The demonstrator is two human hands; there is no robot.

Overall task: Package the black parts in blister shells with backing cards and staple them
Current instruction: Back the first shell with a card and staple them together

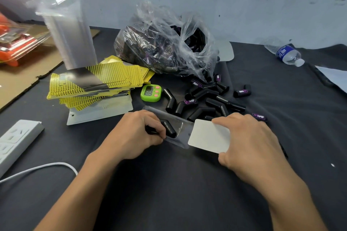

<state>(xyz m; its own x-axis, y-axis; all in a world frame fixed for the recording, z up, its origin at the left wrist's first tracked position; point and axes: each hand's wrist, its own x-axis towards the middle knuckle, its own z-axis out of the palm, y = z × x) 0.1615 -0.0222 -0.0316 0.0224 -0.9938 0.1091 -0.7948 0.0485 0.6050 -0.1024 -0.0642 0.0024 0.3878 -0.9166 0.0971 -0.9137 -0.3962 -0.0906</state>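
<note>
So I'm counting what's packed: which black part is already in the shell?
The part held by the left hand, seated in the clear shell. The others lie loose in the pile or the bag.

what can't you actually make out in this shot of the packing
- Head view: the left hand covers one end of the black part and of the blister shell it grips.
- The white card pinched by the right hand shows only a blank face; its other side is hidden.
- Timer digits: too blurred.
- Power strip: cut by the left edge.
</note>
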